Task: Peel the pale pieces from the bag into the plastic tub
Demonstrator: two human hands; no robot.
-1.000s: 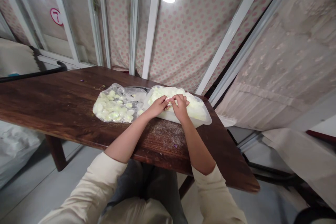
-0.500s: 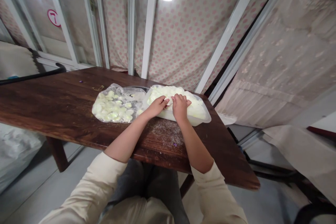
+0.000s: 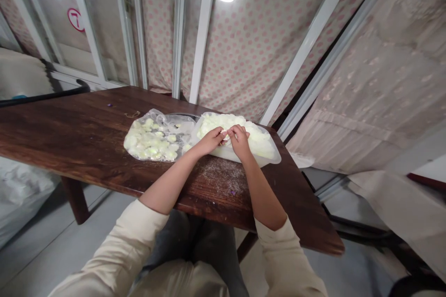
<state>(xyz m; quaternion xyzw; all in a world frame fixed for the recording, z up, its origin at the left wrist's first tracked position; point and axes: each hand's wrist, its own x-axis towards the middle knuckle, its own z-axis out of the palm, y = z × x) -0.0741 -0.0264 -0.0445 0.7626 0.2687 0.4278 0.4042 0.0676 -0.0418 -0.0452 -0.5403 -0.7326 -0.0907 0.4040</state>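
Note:
My left hand (image 3: pixel 213 141) and my right hand (image 3: pixel 240 141) meet over the front of a white plastic tub (image 3: pixel 271 158). Fingertips of both are pinched around a small pale piece (image 3: pixel 226 136), largely covered by the fingers; its kind does not show. Fluffy, pale yellow-white pieces (image 3: pixel 225 122) heap up inside the tub. Just left of it lies a clear plastic bag (image 3: pixel 153 141) holding similar pale yellow-green pieces, loosely clumped.
The dark wooden table (image 3: pixel 83 125) bears a patch of whitish crumbs (image 3: pixel 223 177) and a purple scrap (image 3: pixel 232 192) near its front edge. A thin tan loop (image 3: pixel 132 114) lies at the back. Behind stand white-framed glass panels with a dotted curtain (image 3: pixel 251 46).
My right hand's fingers have shifted slightly and come closer to the left fingertips. The view has moved a little; the tub and the bag lie as before.

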